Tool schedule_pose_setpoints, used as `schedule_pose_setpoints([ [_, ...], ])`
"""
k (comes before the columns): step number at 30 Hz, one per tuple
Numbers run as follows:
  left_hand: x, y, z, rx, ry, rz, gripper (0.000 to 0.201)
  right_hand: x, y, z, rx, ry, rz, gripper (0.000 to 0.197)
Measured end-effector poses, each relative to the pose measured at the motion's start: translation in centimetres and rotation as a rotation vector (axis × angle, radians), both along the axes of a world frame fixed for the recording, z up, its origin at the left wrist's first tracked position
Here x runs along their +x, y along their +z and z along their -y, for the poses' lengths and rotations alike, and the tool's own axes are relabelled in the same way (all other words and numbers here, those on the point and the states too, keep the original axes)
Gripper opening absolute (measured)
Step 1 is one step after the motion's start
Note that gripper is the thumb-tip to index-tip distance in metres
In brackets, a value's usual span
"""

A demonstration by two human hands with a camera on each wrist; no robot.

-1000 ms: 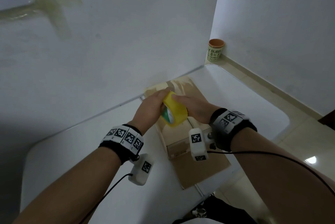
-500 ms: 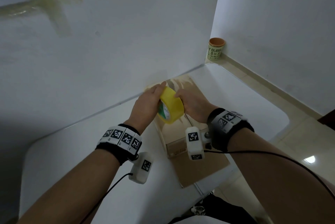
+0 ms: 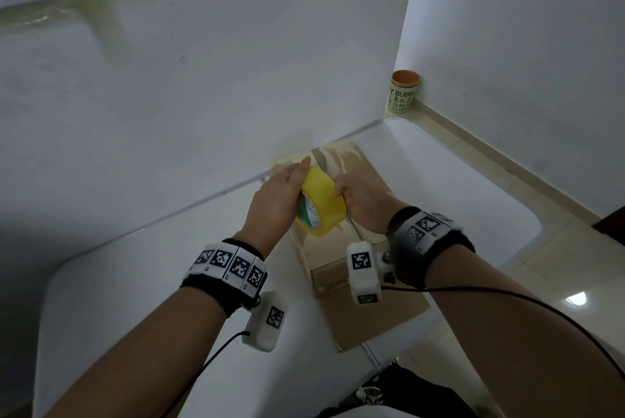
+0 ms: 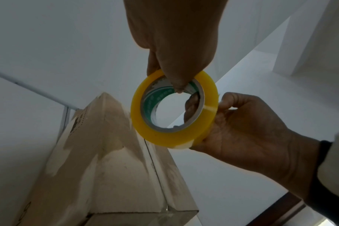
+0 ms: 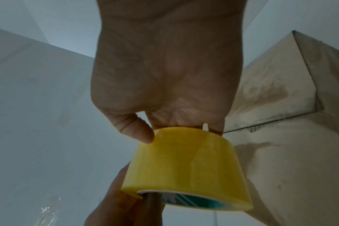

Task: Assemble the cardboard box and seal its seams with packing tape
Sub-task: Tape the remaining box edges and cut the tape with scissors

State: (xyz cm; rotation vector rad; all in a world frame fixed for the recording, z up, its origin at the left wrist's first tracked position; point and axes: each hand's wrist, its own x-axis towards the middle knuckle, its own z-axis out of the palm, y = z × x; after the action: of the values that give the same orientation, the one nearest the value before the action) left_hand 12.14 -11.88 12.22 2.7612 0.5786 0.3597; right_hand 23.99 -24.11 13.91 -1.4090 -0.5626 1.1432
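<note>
Left wrist: yellow tape roll (image 4: 174, 110), green-printed core.

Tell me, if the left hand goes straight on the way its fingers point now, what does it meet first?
Probably the wall: the left hand, gripping the tape roll, points over the cardboard box towards it.

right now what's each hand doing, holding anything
Left hand: holding the tape roll, one finger hooked through its core.
Right hand: gripping the same tape roll by its outer rim.
</note>
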Motion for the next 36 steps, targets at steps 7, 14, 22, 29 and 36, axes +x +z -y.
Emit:
schedule_pose_setpoints([
  [7, -0.1, 0.2, -0.2, 0.038, -0.009, -0.069, 0.058, -0.2, -0.5, -0.1, -0.037, 0.134, -0.01, 0.048],
  [14, -0.5, -0.7, -1.1, -0.034, -0.061, 0.017, 0.057, 0.0, -1.2, 0.3, 0.023, 0.147, -0.178, 0.042],
  [22, -0.3, 0.6, 0.0, 0.136, -0.027, -0.15, 0.063, -0.2, -0.7, 0.2, -0.001, -0.003, -0.044, 0.025],
  [29, -0.3, 0.9, 0.3, 0.157, 0.003, -0.17, 0.062, -0.4, -0.6, -0.1, 0.041, 0.008, -0.051, 0.008],
  [36, -0.2, 0.2, 0.3, 0.112, -0.007, -0.113, 0.06, -0.8, -0.5, -0.2, -0.004, -0.036, -0.006, 0.02],
])
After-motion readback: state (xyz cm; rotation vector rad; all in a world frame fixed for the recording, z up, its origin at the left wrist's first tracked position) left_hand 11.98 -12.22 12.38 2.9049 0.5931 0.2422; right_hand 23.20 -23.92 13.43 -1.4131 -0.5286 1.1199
